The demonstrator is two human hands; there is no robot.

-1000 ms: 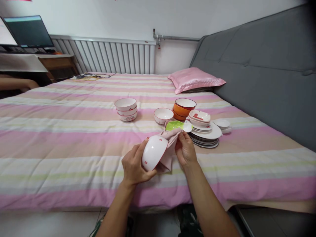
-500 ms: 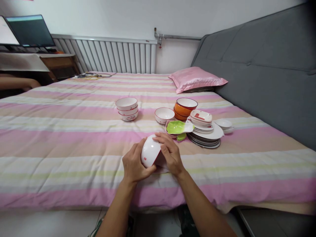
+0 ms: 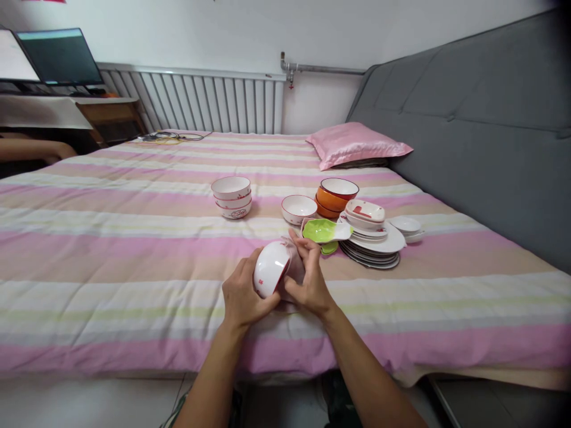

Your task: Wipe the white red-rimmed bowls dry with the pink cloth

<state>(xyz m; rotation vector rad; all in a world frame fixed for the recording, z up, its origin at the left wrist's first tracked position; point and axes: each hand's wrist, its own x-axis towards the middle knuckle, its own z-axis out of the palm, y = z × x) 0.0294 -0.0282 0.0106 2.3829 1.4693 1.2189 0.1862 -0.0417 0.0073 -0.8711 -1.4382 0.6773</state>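
The left hand (image 3: 243, 294) has its fingers clamped on the tilted white bowl (image 3: 269, 268), whose mouth is turned toward about 4 o'clock, over the near part of the striped bed (image 3: 134, 267), while the right hand (image 3: 313, 286) has its fingers closed on the pink cloth (image 3: 295, 266), against the rim of this bowl. From the held bowl, a stack of 3 white bowls (image 3: 232, 202) stands at 11 o'clock, a single red-rimmed bowl (image 3: 298, 218) at 1 o'clock, and the green dish (image 3: 316, 230) at 2 o'clock. Between 2 and 3 o'clock lies the pile of plates (image 3: 395, 241).
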